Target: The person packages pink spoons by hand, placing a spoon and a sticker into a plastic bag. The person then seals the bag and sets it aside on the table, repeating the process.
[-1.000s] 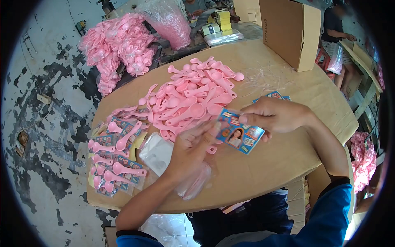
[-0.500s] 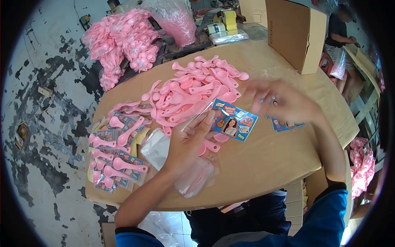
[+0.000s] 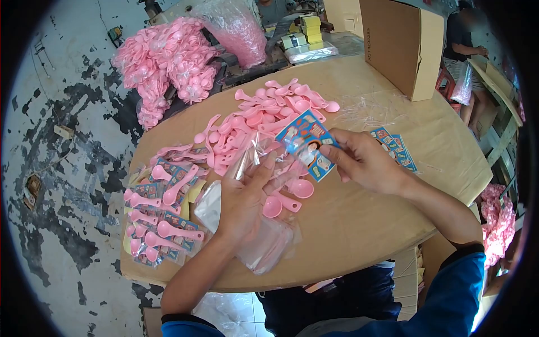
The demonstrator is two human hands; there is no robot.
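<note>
Between thumb and fingers, my right hand (image 3: 368,163) pinches a blue printed card (image 3: 300,135), tilted over the table. My left hand (image 3: 238,205) is closed on a clear plastic bag (image 3: 248,153), whose open end lies close to the card's lower left corner. Behind both hands spreads a heap of pink plastic spoons (image 3: 261,115). Two loose spoons (image 3: 273,206) lie just right of my left hand. Under my left wrist is a stack of clear bags (image 3: 269,241). More blue cards (image 3: 396,147) rest beyond my right hand.
Bagged spoons with cards (image 3: 163,224) lie at the table's left edge. A cardboard box (image 3: 393,48) stands at the back right. Pink bundles (image 3: 168,62) are piled behind the table (image 3: 370,224). A person (image 3: 463,50) is at far right.
My right hand has come left from above the loose cards and now grips the blue card. My left hand, which held the card before, keeps the clear bag.
</note>
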